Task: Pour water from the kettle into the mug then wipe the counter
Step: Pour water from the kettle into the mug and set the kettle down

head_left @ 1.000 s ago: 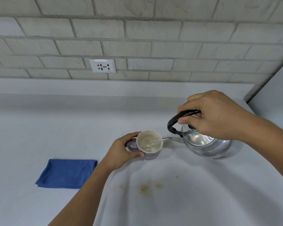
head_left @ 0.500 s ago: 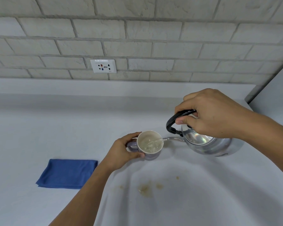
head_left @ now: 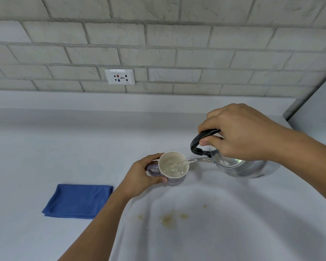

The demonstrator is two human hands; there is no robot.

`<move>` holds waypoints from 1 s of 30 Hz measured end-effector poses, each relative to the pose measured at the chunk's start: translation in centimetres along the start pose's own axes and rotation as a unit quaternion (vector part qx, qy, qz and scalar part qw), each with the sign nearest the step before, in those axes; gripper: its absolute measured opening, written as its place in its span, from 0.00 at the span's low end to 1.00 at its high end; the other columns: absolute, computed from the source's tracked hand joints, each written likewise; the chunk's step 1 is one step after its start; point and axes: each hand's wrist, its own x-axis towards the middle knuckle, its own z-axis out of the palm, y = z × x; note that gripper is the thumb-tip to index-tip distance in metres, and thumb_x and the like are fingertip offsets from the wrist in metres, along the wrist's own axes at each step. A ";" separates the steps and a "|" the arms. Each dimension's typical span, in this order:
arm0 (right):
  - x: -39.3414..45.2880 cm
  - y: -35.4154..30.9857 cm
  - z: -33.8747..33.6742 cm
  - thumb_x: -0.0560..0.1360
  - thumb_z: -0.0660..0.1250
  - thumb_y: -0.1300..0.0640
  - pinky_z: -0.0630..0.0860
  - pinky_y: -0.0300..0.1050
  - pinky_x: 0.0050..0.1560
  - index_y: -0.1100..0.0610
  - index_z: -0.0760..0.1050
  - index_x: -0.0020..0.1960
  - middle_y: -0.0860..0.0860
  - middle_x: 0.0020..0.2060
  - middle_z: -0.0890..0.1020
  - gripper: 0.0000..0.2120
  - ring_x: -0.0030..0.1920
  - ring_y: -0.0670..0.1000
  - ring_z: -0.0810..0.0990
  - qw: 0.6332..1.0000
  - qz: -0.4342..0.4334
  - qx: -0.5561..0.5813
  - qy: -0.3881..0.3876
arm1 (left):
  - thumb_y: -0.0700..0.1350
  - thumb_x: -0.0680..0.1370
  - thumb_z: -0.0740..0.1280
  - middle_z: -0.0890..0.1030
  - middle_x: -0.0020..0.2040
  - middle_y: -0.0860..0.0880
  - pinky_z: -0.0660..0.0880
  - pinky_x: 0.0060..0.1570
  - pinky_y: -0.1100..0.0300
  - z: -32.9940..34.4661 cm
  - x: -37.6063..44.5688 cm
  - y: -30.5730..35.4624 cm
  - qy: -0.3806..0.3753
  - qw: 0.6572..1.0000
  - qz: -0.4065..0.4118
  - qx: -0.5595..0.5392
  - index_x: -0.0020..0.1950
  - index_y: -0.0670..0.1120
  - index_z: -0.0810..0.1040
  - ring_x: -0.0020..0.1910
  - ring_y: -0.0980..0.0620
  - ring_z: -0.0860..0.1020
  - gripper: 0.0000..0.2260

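Observation:
A pale lilac mug (head_left: 174,169) stands on the white counter (head_left: 64,147), with water in it. My left hand (head_left: 142,177) grips the mug by its handle side. My right hand (head_left: 241,131) holds the black handle of a shiny steel kettle (head_left: 245,167), tilted to the left. A thin stream of water runs from the kettle's spout into the mug. A folded blue cloth (head_left: 79,200) lies flat on the counter to the left of my left forearm.
Brownish stains (head_left: 167,219) mark the counter in front of the mug. A wall socket (head_left: 120,77) sits in the brick wall behind. A grey panel (head_left: 316,113) closes off the counter's right end.
The water level in the mug has risen. The kettle has tipped slightly further and my right hand has lifted a little. The mug and cloth have stayed put.

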 end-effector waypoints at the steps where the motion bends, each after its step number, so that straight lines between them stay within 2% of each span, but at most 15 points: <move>1: 0.0 -0.1 0.0 0.76 0.64 0.42 0.72 0.47 0.39 0.44 0.81 0.46 0.42 0.35 0.75 0.10 0.38 0.46 0.72 1.000 -0.003 -0.003 0.000 | 0.38 0.67 0.84 0.83 0.65 0.57 0.78 0.54 0.71 0.0 0.0 0.0 0.000 1.000 0.000 -0.001 0.70 0.53 0.79 0.65 0.56 0.81 0.34; 10: 0.2 -0.2 0.5 0.76 0.65 0.43 0.72 0.48 0.39 0.45 0.81 0.46 0.42 0.35 0.75 0.09 0.37 0.46 0.72 1.000 -0.011 0.002 0.011 | 0.39 0.67 0.84 0.83 0.65 0.57 0.77 0.54 0.71 0.0 -0.1 0.0 -0.001 1.000 -0.002 0.004 0.71 0.52 0.78 0.64 0.56 0.81 0.34; 15: -0.5 1.4 1.1 0.75 0.70 0.45 0.69 0.45 0.38 0.44 0.83 0.46 0.41 0.32 0.77 0.05 0.38 0.43 0.75 0.993 0.033 0.102 0.047 | 0.41 0.67 0.85 0.83 0.66 0.57 0.76 0.57 0.71 -0.1 -0.2 0.2 -0.003 1.000 -0.003 0.015 0.70 0.55 0.79 0.65 0.56 0.81 0.34; 17: -1.2 2.2 1.6 0.74 0.72 0.46 0.71 0.41 0.39 0.44 0.84 0.45 0.42 0.33 0.79 0.03 0.39 0.44 0.77 0.984 0.061 0.151 0.065 | 0.42 0.67 0.85 0.83 0.65 0.58 0.76 0.57 0.71 -0.1 -0.2 0.2 -0.003 1.000 -0.006 0.019 0.70 0.56 0.79 0.65 0.56 0.81 0.34; 20: -2.4 3.4 2.6 0.72 0.76 0.52 0.70 0.29 0.38 0.45 0.85 0.44 0.41 0.38 0.82 0.02 0.40 0.44 0.80 0.959 0.104 0.241 0.104 | 0.46 0.66 0.85 0.83 0.65 0.59 0.76 0.58 0.69 -0.3 -0.2 0.5 -0.004 0.999 -0.010 0.042 0.69 0.61 0.78 0.64 0.56 0.81 0.34; 22: -3.2 4.1 3.3 0.72 0.76 0.54 0.70 0.27 0.39 0.47 0.86 0.45 0.42 0.39 0.84 0.04 0.40 0.44 0.81 0.940 0.129 0.289 0.124 | 0.49 0.65 0.85 0.82 0.65 0.61 0.77 0.60 0.66 -0.5 -0.1 0.8 -0.002 0.998 -0.013 0.061 0.70 0.62 0.77 0.64 0.56 0.81 0.36; 25: -4.3 5.0 4.2 0.72 0.77 0.56 0.70 0.28 0.40 0.48 0.86 0.46 0.42 0.37 0.84 0.05 0.37 0.46 0.81 0.918 0.152 0.336 0.143 | 0.48 0.66 0.85 0.81 0.67 0.62 0.76 0.64 0.65 -0.8 0.2 1.9 0.007 0.998 -0.010 0.061 0.70 0.60 0.77 0.66 0.59 0.79 0.35; 26: -4.5 5.3 4.5 0.72 0.77 0.56 0.70 0.28 0.40 0.48 0.86 0.46 0.43 0.37 0.84 0.05 0.37 0.46 0.81 0.914 0.157 0.345 0.147 | 0.47 0.66 0.85 0.81 0.67 0.62 0.77 0.63 0.65 -0.8 0.4 2.5 0.012 0.998 -0.009 0.053 0.70 0.60 0.78 0.67 0.60 0.78 0.34; 28: -4.9 5.8 4.9 0.72 0.77 0.56 0.71 0.29 0.40 0.48 0.86 0.45 0.43 0.37 0.84 0.04 0.38 0.45 0.81 0.903 0.164 0.363 0.159 | 0.45 0.68 0.84 0.81 0.66 0.62 0.82 0.53 0.63 -0.5 0.8 4.1 0.021 0.999 -0.012 0.024 0.68 0.61 0.79 0.69 0.60 0.75 0.31; 29: -5.0 6.1 5.0 0.72 0.77 0.56 0.72 0.29 0.41 0.49 0.86 0.45 0.43 0.37 0.85 0.04 0.39 0.45 0.81 0.898 0.169 0.372 0.167 | 0.45 0.69 0.83 0.81 0.65 0.63 0.84 0.48 0.59 -0.2 1.2 5.1 0.020 1.000 -0.009 0.019 0.67 0.62 0.79 0.69 0.62 0.74 0.30; 30: -5.1 6.5 5.1 0.71 0.78 0.56 0.73 0.30 0.42 0.49 0.85 0.45 0.43 0.38 0.85 0.04 0.39 0.45 0.82 0.893 0.172 0.378 0.173 | 0.46 0.71 0.82 0.81 0.65 0.64 0.85 0.48 0.55 0.1 1.6 6.0 0.018 1.000 0.002 0.026 0.67 0.63 0.79 0.69 0.64 0.74 0.28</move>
